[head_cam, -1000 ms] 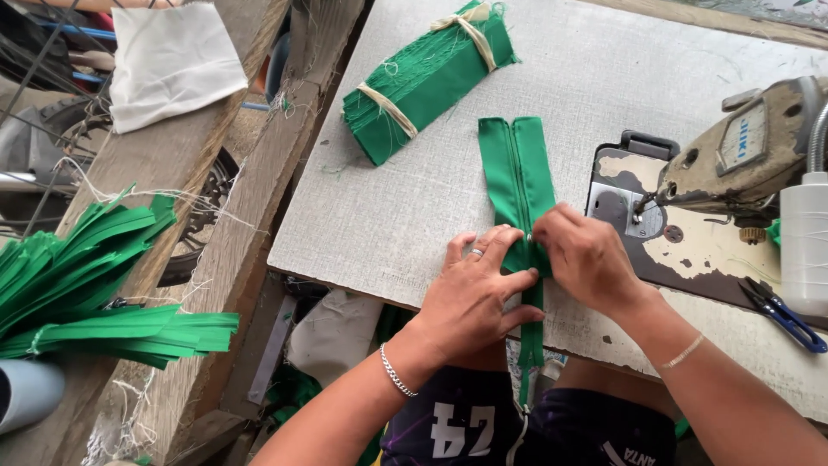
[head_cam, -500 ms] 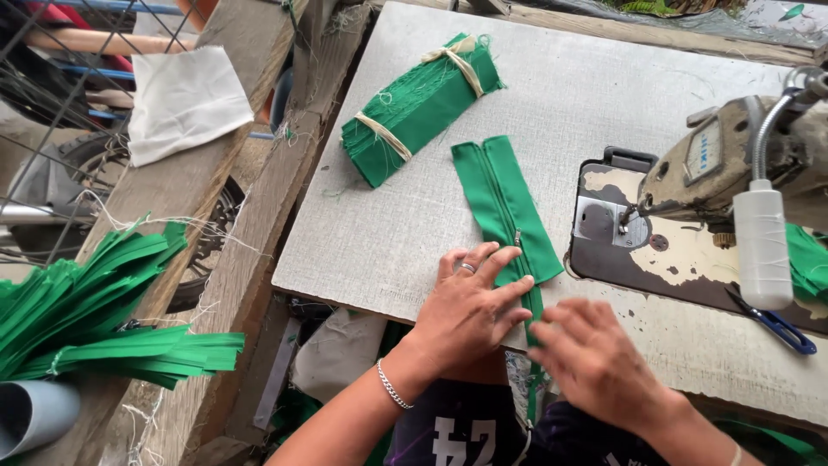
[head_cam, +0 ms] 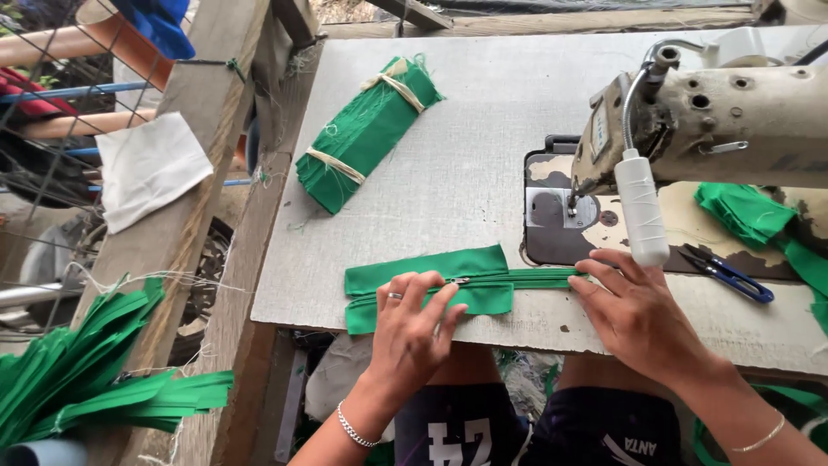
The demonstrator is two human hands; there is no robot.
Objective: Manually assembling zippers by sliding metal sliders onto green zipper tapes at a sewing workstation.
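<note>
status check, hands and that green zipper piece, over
Left hand flat on the green zipper piece, right hand pressing its zipper end. Piece lies flat beside the sewing machine. Scissors nearby, nothing in the way.

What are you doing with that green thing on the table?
A person sits at a sewing machine. Both hands press a green fabric piece with a zipper flat on the grey table. The left hand rests on the wide fabric end, and the right hand holds the zipper strip near the machine's needle plate. A tied bundle of green fabric lies farther back, and blue scissors lie to the right.
</note>
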